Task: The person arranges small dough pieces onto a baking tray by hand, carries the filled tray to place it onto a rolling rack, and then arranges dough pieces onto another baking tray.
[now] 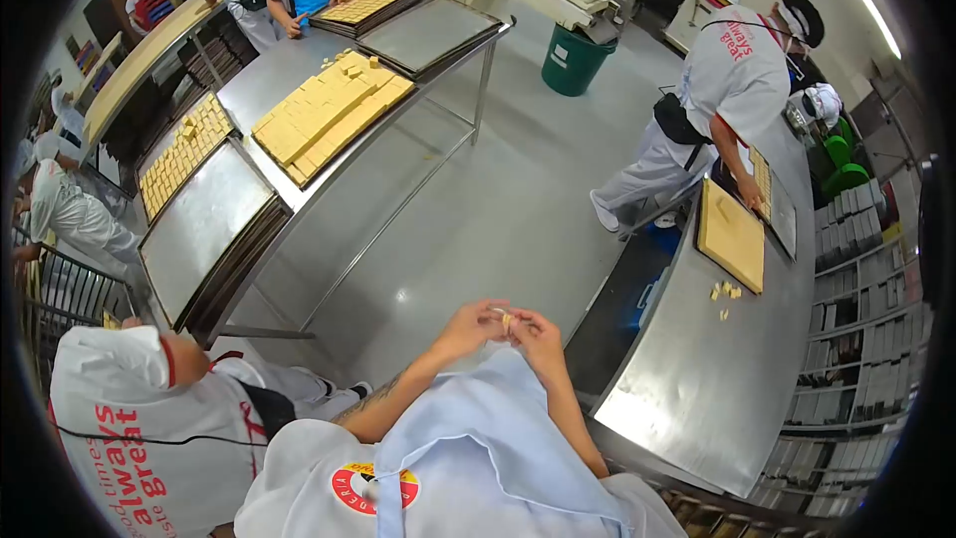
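Observation:
My left hand (466, 331) and my right hand (539, 335) meet in front of my waist, with fingers bent and pinched together. Between the fingertips shows a small pale yellow and white thing (507, 323), too small to name. Just below the hands lies the light blue apron (478, 408) that I wear over a white shirt. Whether the fingers also grip part of the apron cannot be made out.
At left, a long metal table (299, 201) bears trays of cut yellow slabs (334, 112). On the right, a steel counter (687, 389) carries a yellow slab (730, 237) and scraps. A co-worker (737, 70) bends there; another (149, 428) stands close at my left. A green bin (578, 62) stands ahead.

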A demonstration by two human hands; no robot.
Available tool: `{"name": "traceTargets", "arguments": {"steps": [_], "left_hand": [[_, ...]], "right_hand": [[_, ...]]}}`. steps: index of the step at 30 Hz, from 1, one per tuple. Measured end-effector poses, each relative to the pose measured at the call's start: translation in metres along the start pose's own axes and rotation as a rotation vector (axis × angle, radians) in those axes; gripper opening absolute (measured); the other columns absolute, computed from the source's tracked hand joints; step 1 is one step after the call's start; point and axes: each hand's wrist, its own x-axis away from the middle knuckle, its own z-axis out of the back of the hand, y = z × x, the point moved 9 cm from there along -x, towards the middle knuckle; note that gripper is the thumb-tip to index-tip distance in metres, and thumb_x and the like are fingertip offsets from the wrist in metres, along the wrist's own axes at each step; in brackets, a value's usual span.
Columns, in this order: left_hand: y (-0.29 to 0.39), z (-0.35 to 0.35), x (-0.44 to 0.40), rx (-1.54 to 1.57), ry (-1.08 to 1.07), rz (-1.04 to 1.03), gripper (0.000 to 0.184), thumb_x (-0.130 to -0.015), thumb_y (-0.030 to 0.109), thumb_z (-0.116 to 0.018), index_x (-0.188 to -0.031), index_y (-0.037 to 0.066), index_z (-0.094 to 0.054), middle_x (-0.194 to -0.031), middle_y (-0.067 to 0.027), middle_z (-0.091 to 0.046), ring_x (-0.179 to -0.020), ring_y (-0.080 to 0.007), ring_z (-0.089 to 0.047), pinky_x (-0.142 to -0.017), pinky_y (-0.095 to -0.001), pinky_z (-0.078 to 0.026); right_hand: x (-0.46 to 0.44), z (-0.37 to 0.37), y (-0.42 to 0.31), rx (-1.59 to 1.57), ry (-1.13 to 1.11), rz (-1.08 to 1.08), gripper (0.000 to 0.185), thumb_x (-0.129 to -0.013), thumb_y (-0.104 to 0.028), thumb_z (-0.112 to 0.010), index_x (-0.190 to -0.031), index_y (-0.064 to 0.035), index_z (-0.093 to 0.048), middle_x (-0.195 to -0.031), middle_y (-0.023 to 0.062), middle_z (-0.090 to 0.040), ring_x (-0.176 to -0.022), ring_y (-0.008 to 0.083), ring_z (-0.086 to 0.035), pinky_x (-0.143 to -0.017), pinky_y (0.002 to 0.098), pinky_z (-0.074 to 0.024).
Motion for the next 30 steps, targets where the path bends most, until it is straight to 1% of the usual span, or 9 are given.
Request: {"name": "traceTargets", "arguments": {"steps": [3, 4, 6, 8, 11, 14, 23, 26, 30], "left_hand": [[0.052, -0.004, -0.058, -0.055, 0.045, -0.099, 0.045, -0.09, 0.012, -0.068, -0.13, -0.002, -0.055, -0.108, -0.0123, -0.069, -0.093, -0.0183, -0.068, -0.082, -0.0306, -0.054], [0.073, -0.007, -0.074, -0.006, 0.061, -0.131, 0.043, -0.09, 0.012, -0.069, -0.129, -0.002, -0.056, -0.107, -0.0114, -0.069, -0.093, -0.0179, -0.067, -0.081, -0.0305, -0.054], [0.126, -0.001, -0.106, -0.168, 0.159, -0.22, 0.042, -0.09, 0.011, -0.07, -0.127, -0.003, -0.056, -0.109, -0.0133, -0.069, -0.095, -0.0187, -0.068, -0.084, -0.0313, -0.054], [0.161, 0.016, -0.128, -0.132, 0.292, -0.34, 0.044, -0.089, 0.01, -0.072, -0.126, -0.005, -0.054, -0.11, -0.0158, -0.069, -0.098, -0.0201, -0.068, -0.086, -0.0316, -0.054], [0.207, 0.041, -0.152, -0.043, 0.408, -0.378, 0.048, -0.087, 0.01, -0.074, -0.127, -0.006, -0.052, -0.11, -0.018, -0.068, -0.1, -0.0216, -0.068, -0.089, -0.0327, -0.055], [0.23, 0.074, -0.177, 0.054, 0.499, -0.419, 0.036, -0.087, 0.01, -0.074, -0.117, -0.004, -0.06, -0.104, -0.0137, -0.069, -0.096, -0.0184, -0.068, -0.085, -0.0305, -0.056], [0.288, 0.173, -0.272, -0.011, 0.489, -0.421, 0.028, -0.089, 0.007, -0.071, -0.114, -0.005, -0.063, -0.106, -0.0136, -0.07, -0.098, -0.0186, -0.068, -0.088, -0.0304, -0.055], [0.302, 0.202, -0.307, -0.015, 0.545, -0.439, 0.026, -0.09, 0.005, -0.069, -0.115, -0.004, -0.064, -0.104, -0.0128, -0.07, -0.095, -0.0171, -0.069, -0.085, -0.0292, -0.056], [0.319, 0.245, -0.342, -0.135, 0.712, -0.476, 0.028, -0.089, 0.004, -0.069, -0.116, -0.002, -0.064, -0.103, -0.0125, -0.071, -0.091, -0.0161, -0.07, -0.081, -0.0292, -0.057]], "right_hand": [[-0.075, 0.028, -0.035, 0.198, -0.013, 0.084, 0.028, -0.093, -0.016, -0.068, -0.115, -0.0003, -0.067, -0.083, 0.0023, -0.069, -0.067, 0.0078, -0.06, -0.06, 0.0237, -0.0489], [-0.09, 0.026, -0.077, 0.162, -0.044, 0.094, 0.028, -0.092, -0.015, -0.069, -0.116, -0.0015, -0.067, -0.082, 0.0008, -0.069, -0.067, 0.0079, -0.06, -0.061, 0.0238, -0.0497], [-0.139, 0.024, -0.119, 0.074, -0.206, 0.195, 0.028, -0.091, -0.012, -0.068, -0.118, -0.0016, -0.066, -0.086, 0.0028, -0.069, -0.07, 0.0094, -0.062, -0.064, 0.0245, -0.0521], [-0.184, 0.013, -0.155, -0.045, -0.295, 0.234, 0.028, -0.091, -0.007, -0.067, -0.118, -0.0009, -0.066, -0.096, 0.0053, -0.067, -0.074, 0.011, -0.064, -0.067, 0.0248, -0.0539], [-0.239, -0.016, -0.201, -0.032, -0.433, 0.233, 0.029, -0.091, -0.004, -0.066, -0.119, -0.0006, -0.065, -0.103, 0.0062, -0.065, -0.077, 0.0117, -0.064, -0.067, 0.0245, -0.0539], [-0.288, -0.041, -0.221, -0.021, -0.521, 0.25, 0.029, -0.09, -0.003, -0.067, -0.118, -0.0004, -0.066, -0.105, 0.0055, -0.064, -0.077, 0.0114, -0.064, -0.069, 0.0243, -0.0538], [-0.44, -0.107, -0.259, 0.124, -0.622, 0.31, 0.025, -0.086, 0.0, -0.069, -0.112, 0.0009, -0.068, -0.111, 0.0064, -0.061, -0.085, 0.012, -0.064, -0.071, 0.0244, -0.0536], [-0.486, -0.12, -0.27, 0.064, -0.609, 0.32, 0.024, -0.087, -0.001, -0.07, -0.11, 0.0011, -0.066, -0.108, 0.0065, -0.063, -0.085, 0.011, -0.064, -0.072, 0.0238, -0.0535], [-0.548, -0.145, -0.262, 0.02, -0.638, 0.202, 0.023, -0.088, -0.003, -0.07, -0.109, -0.0001, -0.064, -0.096, 0.0042, -0.066, -0.082, 0.0093, -0.064, -0.07, 0.0225, -0.0527]]}}
